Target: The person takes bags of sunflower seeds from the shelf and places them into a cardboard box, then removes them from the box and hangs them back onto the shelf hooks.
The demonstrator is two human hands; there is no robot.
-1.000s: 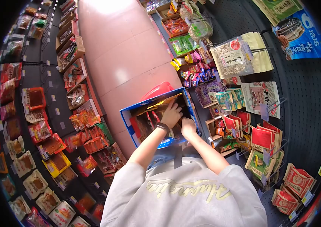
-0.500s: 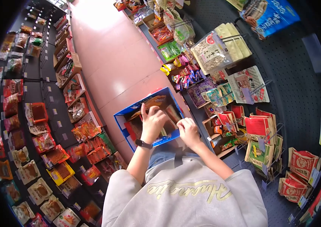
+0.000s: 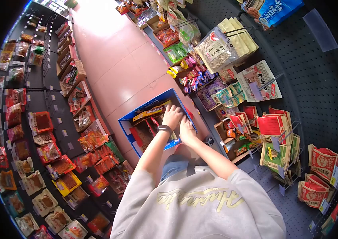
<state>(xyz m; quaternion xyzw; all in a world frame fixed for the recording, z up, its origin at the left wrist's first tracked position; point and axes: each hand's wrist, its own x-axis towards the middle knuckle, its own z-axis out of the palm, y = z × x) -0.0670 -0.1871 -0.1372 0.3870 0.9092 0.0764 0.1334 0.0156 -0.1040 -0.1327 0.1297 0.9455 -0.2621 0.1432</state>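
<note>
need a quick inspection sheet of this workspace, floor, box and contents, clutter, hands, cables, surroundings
surface: pinkish tiled floor; what bears the box is hidden
job's things: blue box, open at the top, with a yellow packet along its far side and other packets partly hidden
clutter: a red object, partly hidden, past the box's right side; kind unclear
hands: left hand over the box near the yellow packet's end, right hand at the box's right side; any grip unclear
cables: nothing seen
surroundings: dark shelves of packaged food on the left, pegboard with hanging packets on the right
</note>
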